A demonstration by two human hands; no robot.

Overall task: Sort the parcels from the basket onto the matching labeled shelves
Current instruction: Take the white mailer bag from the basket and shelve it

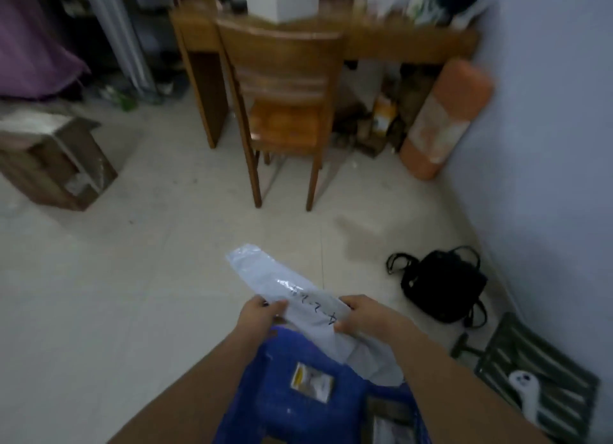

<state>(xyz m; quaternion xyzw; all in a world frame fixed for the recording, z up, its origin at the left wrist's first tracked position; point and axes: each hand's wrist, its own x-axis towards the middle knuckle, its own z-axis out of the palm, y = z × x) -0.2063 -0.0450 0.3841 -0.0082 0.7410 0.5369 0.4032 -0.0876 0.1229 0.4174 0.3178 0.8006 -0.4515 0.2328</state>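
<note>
Pale glossy floor tiles [139,277] run back to a wooden chair [282,105] tucked at a cluttered desk [414,45], well beyond the grip. Both hands hold 1 parcel [282,287], a limp white plastic mailer: the left hand [262,312] pinches its near-left edge and the right hand [360,314] curls round its right edge, with handwriting between them. Directly under the grip sits the blue basket [288,394], woven-looking, with another labelled packet inside. The step looks like reading the mark before shelving; keeping the film pulled flat between the 2 grips should stop glare and creases hiding the writing, which is too blurred to read here. No labelled shelf is in view. Right of the grip lies a soft black bag [441,287].
</note>
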